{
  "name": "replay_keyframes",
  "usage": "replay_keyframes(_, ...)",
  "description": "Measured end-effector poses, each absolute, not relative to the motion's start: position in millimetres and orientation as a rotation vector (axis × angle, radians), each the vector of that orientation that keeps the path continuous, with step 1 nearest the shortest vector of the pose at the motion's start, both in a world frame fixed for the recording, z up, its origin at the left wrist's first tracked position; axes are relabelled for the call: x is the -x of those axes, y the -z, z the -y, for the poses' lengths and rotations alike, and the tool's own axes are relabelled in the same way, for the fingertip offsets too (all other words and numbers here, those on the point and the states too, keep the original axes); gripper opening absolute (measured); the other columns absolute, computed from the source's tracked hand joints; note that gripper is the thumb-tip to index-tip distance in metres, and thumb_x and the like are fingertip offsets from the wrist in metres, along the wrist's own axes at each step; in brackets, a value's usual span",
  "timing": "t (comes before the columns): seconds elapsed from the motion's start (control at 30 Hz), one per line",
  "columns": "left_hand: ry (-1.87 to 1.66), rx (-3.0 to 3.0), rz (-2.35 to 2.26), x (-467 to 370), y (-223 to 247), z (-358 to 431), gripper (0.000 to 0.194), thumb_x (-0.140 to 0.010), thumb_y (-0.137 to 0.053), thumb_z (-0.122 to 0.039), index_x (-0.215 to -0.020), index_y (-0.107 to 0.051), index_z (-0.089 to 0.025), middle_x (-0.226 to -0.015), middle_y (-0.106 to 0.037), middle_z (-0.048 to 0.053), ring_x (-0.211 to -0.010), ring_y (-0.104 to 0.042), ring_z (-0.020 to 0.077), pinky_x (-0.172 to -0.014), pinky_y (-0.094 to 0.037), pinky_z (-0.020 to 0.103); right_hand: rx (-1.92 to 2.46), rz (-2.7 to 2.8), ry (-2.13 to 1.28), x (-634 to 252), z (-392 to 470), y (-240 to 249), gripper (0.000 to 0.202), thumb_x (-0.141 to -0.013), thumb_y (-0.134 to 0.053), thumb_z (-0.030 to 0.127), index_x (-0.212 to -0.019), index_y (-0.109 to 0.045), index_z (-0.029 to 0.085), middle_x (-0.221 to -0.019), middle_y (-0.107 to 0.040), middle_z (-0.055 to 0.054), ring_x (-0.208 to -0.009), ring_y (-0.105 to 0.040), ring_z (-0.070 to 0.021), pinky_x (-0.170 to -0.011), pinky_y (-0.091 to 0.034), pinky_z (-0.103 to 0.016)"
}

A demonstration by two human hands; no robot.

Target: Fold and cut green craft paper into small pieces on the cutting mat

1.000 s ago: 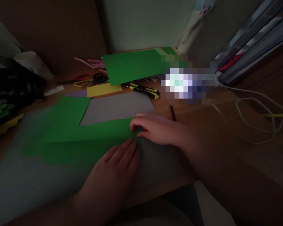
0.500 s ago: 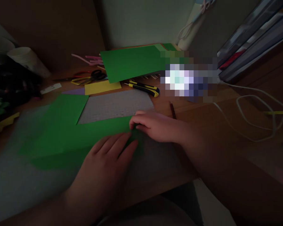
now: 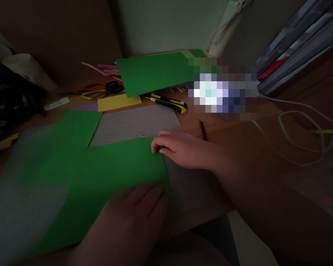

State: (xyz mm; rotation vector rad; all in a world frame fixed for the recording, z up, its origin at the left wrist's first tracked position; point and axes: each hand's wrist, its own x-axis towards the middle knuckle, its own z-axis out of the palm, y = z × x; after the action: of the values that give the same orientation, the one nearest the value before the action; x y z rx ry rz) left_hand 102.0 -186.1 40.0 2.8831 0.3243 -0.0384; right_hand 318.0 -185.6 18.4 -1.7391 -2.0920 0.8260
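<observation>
Head view, clock read from its middle: the green sheet point(image 3: 119, 162) spreads from 9 to 7 o'clock over the grey mat point(image 3: 135, 123). Half a second ago its near part looked folded back; now it reaches down towards 7, leaving more of its face exposed to the hands.

The left hand point(image 3: 134, 220) has come nearer the body, at 7, fingers side by side and bent onto the sheet; blur means I cannot tell whether they pinch. The right hand point(image 3: 180, 146), just off the middle towards 4, stays at the sheet's far right corner, thumb and forefinger curled close; a pinch cannot be confirmed.

The left hand hides some of the sheet's near right edge. Around lie knives point(image 3: 169, 103) and green paper point(image 3: 152, 74) at 12, yellow paper point(image 3: 119, 102) and scissors point(image 3: 113, 88) at 10, and a dark stick point(image 3: 203, 130) at 3.
</observation>
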Motion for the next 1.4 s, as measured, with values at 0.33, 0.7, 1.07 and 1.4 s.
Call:
replay_keyframes(0.33,0.220,-2.828,-0.380,-131.2,-50.7,143.8,0.023,-0.078,-0.047,-0.015,-0.069,-0.066,-0.026,-0.064,-0.066,-0.004,-0.050,-0.057,0.0137,-0.046,-0.037,0.023,1.756,2.112,-0.785,-315.6,183.8,-17.8,0.020,-0.085,-0.046,0.010,-0.094,-0.059,0.022,-0.100,-0.056,-0.002,-0.089,-0.054,-0.0164,-0.072,-0.035,-0.028)
replay_keyframes(0.7,-0.251,-3.280,-0.275,-121.5,-41.4,153.2,0.033,-0.081,-0.039,-0.004,-0.102,-0.063,-0.012,-0.099,-0.069,0.010,-0.087,-0.064,0.0250,-0.077,-0.048,0.040,1.719,2.086,-0.788,-317.5,186.5,-17.1,0.018,-0.086,-0.044,0.013,-0.094,-0.058,0.022,-0.095,-0.055,-0.003,-0.085,-0.054,-0.0167,-0.073,-0.036,-0.028)
replay_keyframes(1.07,-0.205,-3.164,-0.336,-103.8,-10.5,155.0,0.039,-0.091,-0.041,-0.019,-0.129,-0.050,-0.010,-0.131,-0.055,0.013,-0.110,-0.057,0.0267,-0.087,-0.050,0.044,1.731,2.074,-0.812,-317.1,186.7,-16.7,0.019,-0.086,-0.042,0.013,-0.094,-0.056,0.023,-0.098,-0.054,-0.001,-0.082,-0.053,-0.0144,-0.070,-0.034,-0.027)
replay_keyframes(1.4,-0.283,-3.049,-0.336,-99.7,-26.7,149.6,0.039,-0.086,-0.051,-0.014,-0.125,-0.054,-0.017,-0.128,-0.058,0.010,-0.113,-0.055,0.0275,-0.099,-0.042,0.050,1.719,2.090,-0.778,-317.0,187.8,-17.4,0.017,-0.087,-0.046,0.014,-0.096,-0.058,0.022,-0.099,-0.056,-0.003,-0.088,-0.054,-0.0163,-0.073,-0.037,-0.027)
